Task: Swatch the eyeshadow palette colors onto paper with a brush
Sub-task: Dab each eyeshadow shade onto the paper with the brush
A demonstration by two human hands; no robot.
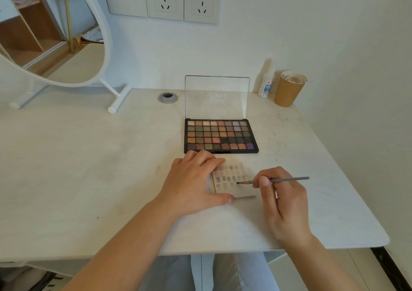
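Note:
An open black eyeshadow palette (220, 135) with several rows of colored pans lies on the white desk, its clear lid standing upright behind it. Just in front of it a small sheet of paper (234, 179) carries rows of smudged swatches. My left hand (194, 183) lies flat on the paper's left edge, fingers spread, pinning it down. My right hand (281, 201) pinches a thin grey brush (274, 181) held nearly level, its dark tip touching the paper beside the middle row of swatches.
A brown paper cup (288, 90) and a small white bottle (266, 83) stand at the back right against the wall. A round white-framed mirror (55, 34) on a stand occupies the back left. A cable grommet (167, 97) sits behind the palette. The desk edge (223, 251) runs near my forearms.

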